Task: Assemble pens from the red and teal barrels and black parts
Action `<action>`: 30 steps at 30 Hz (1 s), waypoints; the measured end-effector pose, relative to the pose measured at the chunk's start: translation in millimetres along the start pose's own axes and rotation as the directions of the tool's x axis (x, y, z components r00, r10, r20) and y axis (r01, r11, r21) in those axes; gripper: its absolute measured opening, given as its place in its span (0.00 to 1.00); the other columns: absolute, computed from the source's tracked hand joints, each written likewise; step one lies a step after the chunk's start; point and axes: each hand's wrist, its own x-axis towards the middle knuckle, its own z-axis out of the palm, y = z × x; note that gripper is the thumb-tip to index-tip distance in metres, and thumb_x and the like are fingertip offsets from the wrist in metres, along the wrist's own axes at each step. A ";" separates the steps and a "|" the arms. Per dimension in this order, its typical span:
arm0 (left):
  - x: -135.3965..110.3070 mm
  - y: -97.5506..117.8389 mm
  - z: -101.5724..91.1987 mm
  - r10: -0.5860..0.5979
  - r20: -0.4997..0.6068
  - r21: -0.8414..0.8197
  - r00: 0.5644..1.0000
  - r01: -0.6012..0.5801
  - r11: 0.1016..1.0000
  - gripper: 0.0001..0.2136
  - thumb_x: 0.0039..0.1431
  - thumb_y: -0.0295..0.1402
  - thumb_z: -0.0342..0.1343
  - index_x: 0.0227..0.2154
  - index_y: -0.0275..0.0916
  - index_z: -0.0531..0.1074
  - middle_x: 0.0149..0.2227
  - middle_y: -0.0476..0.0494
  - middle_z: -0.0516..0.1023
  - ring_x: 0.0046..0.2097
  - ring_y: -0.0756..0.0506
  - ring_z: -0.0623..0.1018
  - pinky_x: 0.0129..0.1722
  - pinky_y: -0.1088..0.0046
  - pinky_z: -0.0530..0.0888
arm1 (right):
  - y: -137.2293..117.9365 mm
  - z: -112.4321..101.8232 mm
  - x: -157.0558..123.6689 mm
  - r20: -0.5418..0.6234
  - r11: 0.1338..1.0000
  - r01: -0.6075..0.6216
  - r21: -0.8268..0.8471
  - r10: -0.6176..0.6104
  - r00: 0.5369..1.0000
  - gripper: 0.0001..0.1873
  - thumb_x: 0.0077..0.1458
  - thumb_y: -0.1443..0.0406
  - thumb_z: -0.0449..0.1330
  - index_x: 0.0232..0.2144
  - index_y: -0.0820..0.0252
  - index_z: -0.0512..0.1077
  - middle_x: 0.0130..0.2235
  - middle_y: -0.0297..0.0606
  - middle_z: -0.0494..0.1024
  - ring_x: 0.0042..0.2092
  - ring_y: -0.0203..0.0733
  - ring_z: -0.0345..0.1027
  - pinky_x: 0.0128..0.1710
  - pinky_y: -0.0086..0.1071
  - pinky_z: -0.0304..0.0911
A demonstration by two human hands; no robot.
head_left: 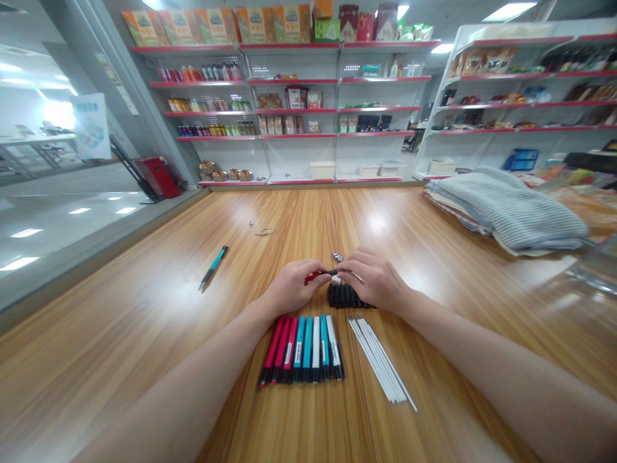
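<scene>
Two-handed pinch on a slim red-and-black pen piece (331,272) above the glossy wood-grain counter (159,366) — left hand (299,283) at the red end, right hand (370,276) at the black. Close by, smooth cylindrical pen barrels (307,347), thin white rods (378,360), stubby black tubes (342,296); beyond — boxy white bins (322,170) of hidden contents on a shelf (295,181).

Bright, cool white light comes from overhead ceiling panels (509,11), leaving hazy glare on the glossy tabletop (144,334) and crisper reflections on the floor (91,241). The far left background is washed out. Shadows are faint. Wide-angle distortion splays the shelving (289,46) outward; its small print blurs.
</scene>
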 end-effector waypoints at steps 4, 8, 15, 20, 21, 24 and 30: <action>0.0 0.1 -0.2 -0.001 0.006 0.009 1.000 0.001 1.000 0.11 0.64 0.40 0.49 0.35 0.38 0.72 0.32 0.46 0.74 0.35 0.48 0.72 0.36 0.72 0.67 | -0.7 -1.2 -0.5 0.036 0.999 0.000 -0.032 0.001 0.999 0.07 0.60 0.68 0.55 0.40 0.61 0.72 0.36 0.42 0.74 0.40 0.43 0.65 0.40 0.39 0.63; -0.5 -0.1 -0.6 -0.003 0.000 0.014 1.000 0.003 1.000 0.11 0.64 0.39 0.50 0.38 0.38 0.72 0.34 0.45 0.75 0.36 0.47 0.73 0.38 0.71 0.69 | -1.1 -1.3 -0.4 0.067 0.997 -0.015 -0.072 0.020 0.998 0.07 0.61 0.67 0.54 0.37 0.61 0.72 0.34 0.42 0.74 0.39 0.43 0.64 0.40 0.38 0.62; -1.3 1.7 -3.3 0.014 -0.023 0.031 1.000 -0.014 0.999 0.11 0.65 0.35 0.47 0.41 0.40 0.74 0.37 0.44 0.73 0.40 0.47 0.73 0.41 0.69 0.70 | -2.7 -1.6 0.4 0.073 0.993 -0.047 -0.111 0.055 0.996 0.09 0.62 0.66 0.52 0.32 0.62 0.70 0.32 0.41 0.72 0.38 0.41 0.63 0.39 0.36 0.61; 0.6 2.1 -4.4 0.043 -0.052 -0.030 0.998 -0.045 0.999 0.08 0.63 0.34 0.51 0.41 0.39 0.72 0.39 0.43 0.72 0.43 0.46 0.73 0.44 0.68 0.70 | -3.7 -1.8 0.6 0.064 0.990 -0.057 -0.133 0.066 0.996 0.10 0.62 0.66 0.52 0.30 0.62 0.69 0.31 0.41 0.71 0.36 0.41 0.62 0.37 0.35 0.59; 0.8 2.0 -4.4 0.046 -0.056 -0.035 0.997 -0.048 0.998 0.09 0.62 0.34 0.51 0.41 0.39 0.72 0.40 0.42 0.71 0.43 0.45 0.73 0.45 0.67 0.70 | -3.8 -1.8 0.7 0.062 0.989 -0.057 -0.134 0.066 0.996 0.10 0.62 0.66 0.52 0.30 0.62 0.69 0.31 0.41 0.71 0.36 0.41 0.62 0.37 0.35 0.59; 0.9 1.0 -3.8 0.049 -0.068 -0.019 0.997 -0.050 0.999 0.10 0.62 0.33 0.50 0.44 0.40 0.72 0.42 0.41 0.71 0.46 0.44 0.72 0.48 0.65 0.69 | -3.6 -1.7 0.7 0.055 0.989 -0.060 -0.134 0.068 0.996 0.10 0.62 0.66 0.52 0.29 0.61 0.69 0.31 0.41 0.71 0.36 0.41 0.61 0.37 0.35 0.59; 0.3 0.8 -3.9 0.053 -0.090 -0.002 0.994 -0.054 0.999 0.08 0.61 0.32 0.52 0.40 0.39 0.74 0.43 0.40 0.71 0.48 0.43 0.70 0.50 0.62 0.68 | -3.3 -1.8 0.2 0.017 0.993 -0.051 -0.108 0.053 0.998 0.10 0.62 0.66 0.52 0.28 0.61 0.69 0.30 0.40 0.70 0.35 0.41 0.61 0.36 0.35 0.58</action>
